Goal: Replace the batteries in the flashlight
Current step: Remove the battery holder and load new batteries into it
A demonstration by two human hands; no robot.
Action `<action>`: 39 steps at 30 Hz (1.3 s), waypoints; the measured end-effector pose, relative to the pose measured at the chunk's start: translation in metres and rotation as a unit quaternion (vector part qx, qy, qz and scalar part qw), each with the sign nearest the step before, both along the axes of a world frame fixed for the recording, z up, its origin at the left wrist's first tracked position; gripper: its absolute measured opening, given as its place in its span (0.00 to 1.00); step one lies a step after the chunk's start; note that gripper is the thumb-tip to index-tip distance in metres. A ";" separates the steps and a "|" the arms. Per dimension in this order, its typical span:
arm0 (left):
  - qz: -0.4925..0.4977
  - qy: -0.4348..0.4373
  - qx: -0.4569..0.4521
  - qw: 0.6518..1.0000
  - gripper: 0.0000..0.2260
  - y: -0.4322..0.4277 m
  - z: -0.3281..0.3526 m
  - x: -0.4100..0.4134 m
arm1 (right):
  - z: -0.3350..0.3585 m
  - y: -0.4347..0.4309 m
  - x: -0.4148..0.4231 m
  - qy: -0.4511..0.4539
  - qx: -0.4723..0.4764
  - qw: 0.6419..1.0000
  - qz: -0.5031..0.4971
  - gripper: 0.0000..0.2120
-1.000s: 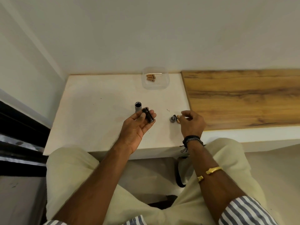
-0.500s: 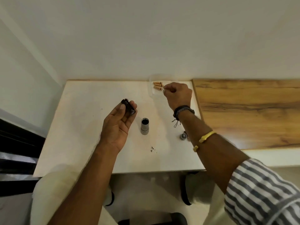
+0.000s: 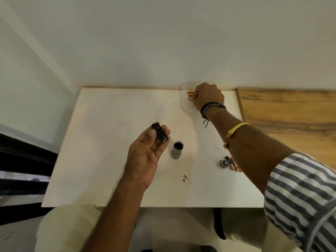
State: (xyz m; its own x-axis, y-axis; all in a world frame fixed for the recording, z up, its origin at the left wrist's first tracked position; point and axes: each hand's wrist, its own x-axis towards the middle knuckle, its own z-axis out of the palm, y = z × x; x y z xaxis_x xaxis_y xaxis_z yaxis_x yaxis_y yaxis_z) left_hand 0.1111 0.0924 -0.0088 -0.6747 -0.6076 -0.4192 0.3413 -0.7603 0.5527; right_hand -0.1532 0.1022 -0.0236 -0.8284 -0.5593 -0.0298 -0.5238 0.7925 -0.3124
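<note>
Left hand: fingers are wrapping the black battery holder, lifted above the table.
Right hand: reaching into the clear container at 1 o'clock, fingers curling onto copper batteries; whether they are gripping one cannot be told.
Flashlight body: standing upright at table centre, open end up.
End cap: lying at 4 o'clock, touching two loose batteries.

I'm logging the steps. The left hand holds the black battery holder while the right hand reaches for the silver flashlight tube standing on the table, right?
Not quite. The head view shows the right hand at the clear container of batteries; the rest holds for the left hand, battery holder and flashlight tube.
</note>
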 end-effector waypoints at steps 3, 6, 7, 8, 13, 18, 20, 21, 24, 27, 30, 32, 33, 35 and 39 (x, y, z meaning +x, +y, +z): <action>-0.003 0.005 -0.002 1.000 0.16 0.005 0.006 0.004 | 0.009 0.009 0.008 -0.030 -0.052 0.998 -0.012 0.06; -0.011 0.014 -0.008 1.000 0.16 0.010 0.012 0.007 | 0.022 0.028 0.027 -0.054 -0.156 0.986 -0.019 0.04; -0.016 0.011 -0.012 1.000 0.15 0.013 0.015 0.009 | 0.029 0.036 0.036 -0.060 -0.195 0.979 -0.020 0.03; -0.023 0.009 -0.017 1.000 0.15 0.016 0.018 0.011 | 0.036 0.046 0.047 -0.072 -0.237 0.969 -0.022 0.02; -0.051 0.005 -0.059 0.997 0.14 0.036 0.032 0.023 | 0.060 0.100 0.109 -0.234 -0.388 0.890 -0.058 0.08; -0.091 -0.031 -0.104 0.990 0.13 0.056 0.035 0.038 | 0.068 0.149 0.159 -0.349 -0.509 0.784 -0.063 0.10; -0.112 -0.057 -0.143 0.982 0.13 0.062 0.035 0.041 | 0.068 0.165 0.174 -0.359 -0.535 0.763 -0.055 0.09; -0.121 -0.071 -0.165 0.976 0.13 0.065 0.036 0.042 | 0.068 0.172 0.180 -0.361 -0.540 0.759 -0.052 0.09; -0.130 -0.101 -0.199 0.966 0.14 0.070 0.035 0.041 | 0.065 0.189 0.191 -0.361 -0.538 0.761 -0.038 0.12; -0.140 -0.110 -0.207 0.962 0.13 0.075 0.033 0.040 | 0.062 0.196 0.195 -0.337 -0.525 0.781 -0.032 0.11; -0.157 -0.116 -0.229 0.954 0.14 0.079 0.030 0.039 | 0.059 0.197 0.195 -0.304 -0.495 0.814 -0.023 0.09; -0.166 -0.118 -0.242 0.949 0.14 0.082 0.029 0.039 | 0.056 0.196 0.196 -0.278 -0.476 0.834 -0.015 0.08; -0.168 -0.119 -0.247 0.947 0.13 0.082 0.028 0.039 | 0.055 0.196 0.196 -0.267 -0.467 0.843 -0.011 0.07; -0.168 -0.124 -0.257 0.944 0.13 0.083 0.027 0.039 | 0.054 0.196 0.196 -0.245 -0.452 0.858 -0.003 0.07; -0.149 -0.138 -0.269 0.942 0.13 0.083 0.026 0.038 | 0.051 0.195 0.201 -0.203 -0.424 0.882 0.029 0.07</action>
State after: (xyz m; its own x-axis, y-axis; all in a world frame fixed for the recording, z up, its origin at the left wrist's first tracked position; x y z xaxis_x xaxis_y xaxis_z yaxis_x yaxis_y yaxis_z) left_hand 0.1491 0.1755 0.0168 -0.7601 -0.5820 -0.2891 -0.0558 -0.3848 0.9213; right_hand 0.0482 0.2971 0.0270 -0.8155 -0.5634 0.1325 -0.2642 0.1588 -0.9513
